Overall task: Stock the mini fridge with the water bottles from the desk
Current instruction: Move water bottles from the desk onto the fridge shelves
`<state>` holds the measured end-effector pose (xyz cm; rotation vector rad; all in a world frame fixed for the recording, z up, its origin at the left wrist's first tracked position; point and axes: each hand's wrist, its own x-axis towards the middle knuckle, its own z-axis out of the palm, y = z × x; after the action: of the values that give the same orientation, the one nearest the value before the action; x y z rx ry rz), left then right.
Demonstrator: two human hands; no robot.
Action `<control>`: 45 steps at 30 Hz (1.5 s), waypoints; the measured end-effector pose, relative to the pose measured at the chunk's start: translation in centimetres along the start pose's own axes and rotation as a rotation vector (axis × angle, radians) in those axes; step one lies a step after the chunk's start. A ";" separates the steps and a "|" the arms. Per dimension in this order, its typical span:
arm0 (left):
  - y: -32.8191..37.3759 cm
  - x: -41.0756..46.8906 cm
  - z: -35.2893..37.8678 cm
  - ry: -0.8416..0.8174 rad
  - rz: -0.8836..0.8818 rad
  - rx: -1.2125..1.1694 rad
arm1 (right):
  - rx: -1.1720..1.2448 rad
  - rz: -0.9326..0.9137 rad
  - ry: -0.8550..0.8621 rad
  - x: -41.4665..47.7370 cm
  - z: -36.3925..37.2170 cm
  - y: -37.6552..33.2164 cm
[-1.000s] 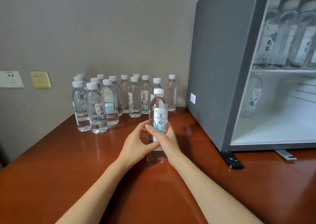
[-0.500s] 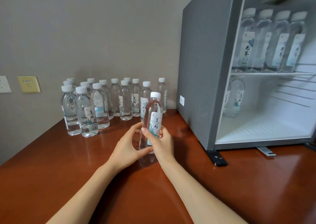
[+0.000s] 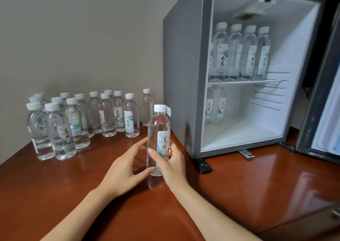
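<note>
Reddish wooden desk, grey wall behind. Item: one water bottle, upright before the open mini fridge; right hand wrapped round its label, left hand pinching its lower body, probably to steady it. Unstocked bottle cluster stands by the wall. Fridge holds four above, two below, with room beside them.

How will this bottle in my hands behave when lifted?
The held bottle looks full, so probably heavy for its size. Tall and narrow, it may tip if set down carelessly. Its thin clear plastic likely flexes under the fingers.
</note>
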<state>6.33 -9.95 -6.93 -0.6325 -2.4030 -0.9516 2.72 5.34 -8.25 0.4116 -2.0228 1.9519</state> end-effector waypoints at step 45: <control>8.8 13.1 21.7 0.014 0.242 0.587 | -0.344 -0.272 0.510 8.0 -22.4 4.0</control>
<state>-4.45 14.56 -9.01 -0.6576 -2.3541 -0.1311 -5.85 27.89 -7.92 0.0848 -1.8010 1.3412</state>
